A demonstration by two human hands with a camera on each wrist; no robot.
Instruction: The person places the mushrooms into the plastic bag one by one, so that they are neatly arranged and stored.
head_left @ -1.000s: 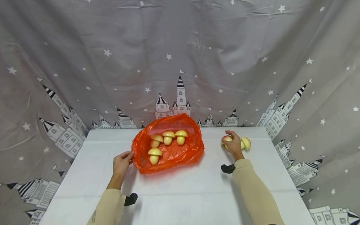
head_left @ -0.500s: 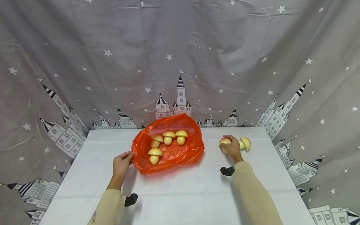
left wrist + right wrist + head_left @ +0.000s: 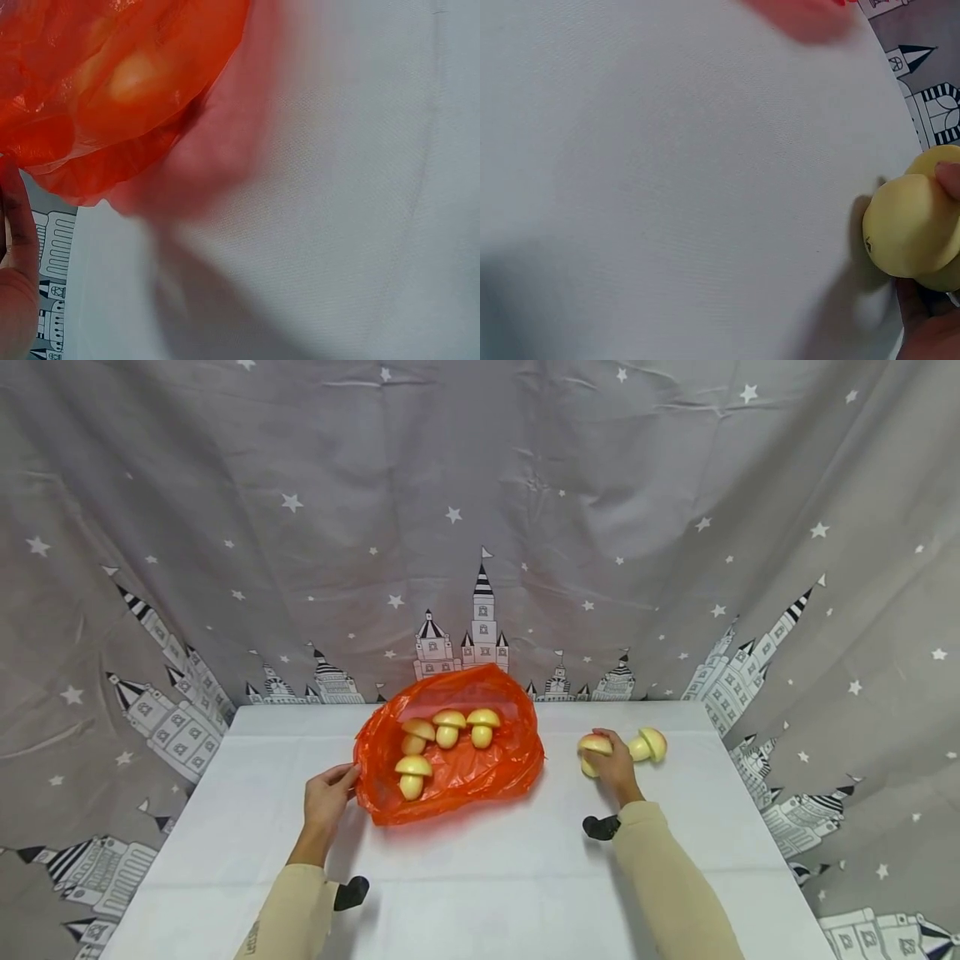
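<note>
In the head view an orange-red plastic bag [image 3: 457,777] lies spread with its mouth wide. Several yellow toy mushrooms, such as the front one [image 3: 412,767], sit inside it. My left hand [image 3: 327,802] pinches the bag's left rim between thumb and fingers. At the right, my right hand [image 3: 617,768] grips another toy mushroom [image 3: 595,744] with a reddish cap top. The right wrist view shows that mushroom's pale yellow underside [image 3: 907,229] between thumb and fingers. One more mushroom [image 3: 648,746] lies on its side just right of this hand.
A white cloth covers the table [image 3: 480,885]. Behind it hangs a grey curtain [image 3: 480,468] printed with stars and castles. Black camera mounts [image 3: 600,827] stick out beside both wrists.
My right hand has shifted a little left and nearer to me, bringing its mushroom away from the one on the right. The left hand keeps its place at the bag's rim.
</note>
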